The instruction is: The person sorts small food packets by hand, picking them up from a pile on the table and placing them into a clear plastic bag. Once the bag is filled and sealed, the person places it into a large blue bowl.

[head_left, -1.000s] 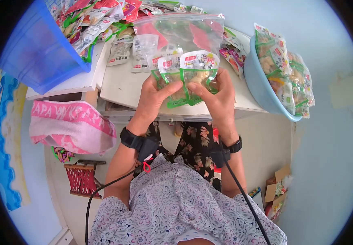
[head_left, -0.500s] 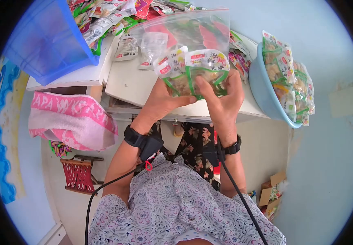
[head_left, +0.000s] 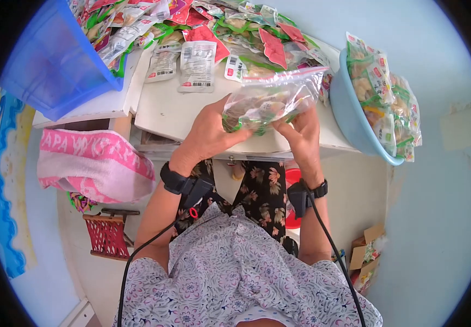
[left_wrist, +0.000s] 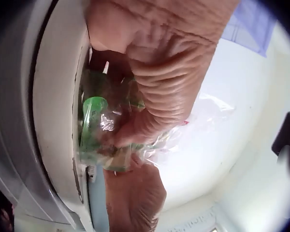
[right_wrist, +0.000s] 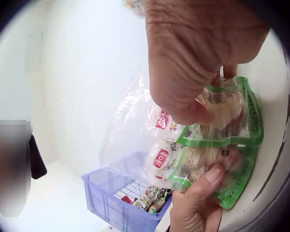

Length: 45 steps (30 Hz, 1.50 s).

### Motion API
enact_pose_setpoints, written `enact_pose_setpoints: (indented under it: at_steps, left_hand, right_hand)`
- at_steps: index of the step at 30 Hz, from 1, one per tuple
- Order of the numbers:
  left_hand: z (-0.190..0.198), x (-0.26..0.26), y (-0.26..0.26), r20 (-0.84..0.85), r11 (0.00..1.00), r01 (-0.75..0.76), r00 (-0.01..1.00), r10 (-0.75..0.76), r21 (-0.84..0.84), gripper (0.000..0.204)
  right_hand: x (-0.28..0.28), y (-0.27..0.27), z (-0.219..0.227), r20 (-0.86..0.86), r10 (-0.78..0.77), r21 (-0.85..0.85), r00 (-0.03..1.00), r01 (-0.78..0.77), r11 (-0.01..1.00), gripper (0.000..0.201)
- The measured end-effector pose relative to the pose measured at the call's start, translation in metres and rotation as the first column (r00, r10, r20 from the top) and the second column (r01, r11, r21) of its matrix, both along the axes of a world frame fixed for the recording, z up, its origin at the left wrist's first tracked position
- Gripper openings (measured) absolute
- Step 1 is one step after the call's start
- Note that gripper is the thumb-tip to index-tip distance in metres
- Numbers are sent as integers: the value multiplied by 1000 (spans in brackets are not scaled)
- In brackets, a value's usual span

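Observation:
Both hands hold a clear zip bag [head_left: 271, 101] above the table's front edge, with green-and-white snack packets [right_wrist: 212, 116] inside it. The left hand [head_left: 209, 132] grips its left side, thumb across the near face. On the right side, the right hand [head_left: 302, 139] pinches the bag with its thumb in front. In the right wrist view the left thumb presses on one packet and the right hand [right_wrist: 198, 63] grips the other. The bag's red-lined zip edge tilts away and its top folds over. Fingers behind the bag are mostly hidden.
Loose packets [head_left: 197, 62] are heaped along the back of the white table [head_left: 164, 111]. A blue basket [head_left: 55, 65] stands at the left, a light blue basin [head_left: 355, 117] with filled bags at the right. A pink towel [head_left: 96, 166] hangs at the left.
The bag has tipped from upright, its zip edge coming down and toward the person, so the packet fronts no longer face the head camera. Both hands keep hold of it.

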State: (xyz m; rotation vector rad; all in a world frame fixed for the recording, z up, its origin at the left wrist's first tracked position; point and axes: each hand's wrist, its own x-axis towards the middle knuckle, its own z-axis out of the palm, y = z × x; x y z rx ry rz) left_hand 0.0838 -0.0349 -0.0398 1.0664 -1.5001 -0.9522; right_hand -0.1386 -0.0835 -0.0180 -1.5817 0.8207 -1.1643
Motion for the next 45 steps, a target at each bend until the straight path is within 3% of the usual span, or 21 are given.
enact_pose_setpoints:
  at_steps: [2,5,8,14,17,23,26,29,32,35,38,41,44,45]
  left_hand:
    - [-3,1,-1,99,1000,-20,995,21,-4,75]
    - [2,-11,4,192,947,-144,960,204,-287,94]
    - [2,-17,5,120,959,-164,973,195,-233,110]
    - [-3,-34,16,201,900,-373,886,418,-227,100]
    - [-10,-42,15,151,829,-426,851,503,-362,89]
    - [-6,-38,12,247,875,-387,853,459,-289,66]
    - [-11,-34,8,147,920,-348,915,374,-178,57]
    - [-7,-23,6,-155,988,-148,978,139,-48,59]
    - [0,-11,7,-197,999,39,980,-31,34,63]
    - [8,6,4,-166,988,149,976,-139,46,64]
    - [13,17,0,-197,977,180,968,-156,113,67]
    - [6,26,-10,35,977,170,984,-176,132,67]
    - [17,28,-6,111,979,184,975,-193,83,66]
    - [14,29,-6,68,973,218,972,-223,75,67]
  right_hand:
    - [-5,-5,-4,60,28,85,998,-33,996,57]
    - [-5,-3,-4,120,5,157,993,-24,987,57]
    - [0,8,4,162,-67,183,985,37,983,57]
    - [9,15,-4,207,-190,147,960,162,976,51]
    - [19,20,-11,246,-231,63,941,222,973,52]
    - [25,27,-15,46,-254,-152,966,258,954,54]
    - [23,21,-7,113,-172,-163,979,189,968,64]
    - [3,4,-20,81,45,75,996,-51,996,72]
    - [-2,7,-10,15,86,172,996,-88,981,74]
    - [-7,6,5,-98,117,132,988,-103,986,73]
    - [-6,4,8,-101,93,50,991,-88,995,74]
    - [-8,-3,-7,-165,86,164,983,-59,985,83]
    - [-6,0,-5,-61,134,170,989,-122,978,94]
    - [-8,0,-7,-77,150,167,986,-136,977,94]
